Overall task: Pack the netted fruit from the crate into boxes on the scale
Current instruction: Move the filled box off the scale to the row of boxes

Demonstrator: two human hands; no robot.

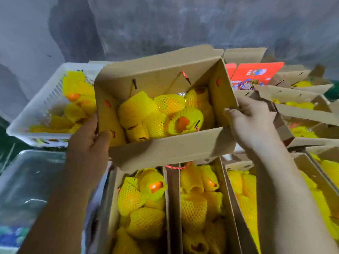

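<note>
An open cardboard box (165,147) filled with orange fruit in yellow foam nets (157,114) is held up in the middle of the view. My left hand (89,143) grips its left end wall and my right hand (251,121) grips its right end wall. The box hangs tilted above other filled boxes. At the back left stands a white plastic crate (42,107) with more netted fruit (77,105) inside. A metal scale platform (27,176) lies at the lower left with nothing on it.
Several open boxes of netted fruit (143,208) stand side by side below and to the right (300,105). Flat red printed cartons (256,72) lean at the back right. A grey concrete wall closes off the far side.
</note>
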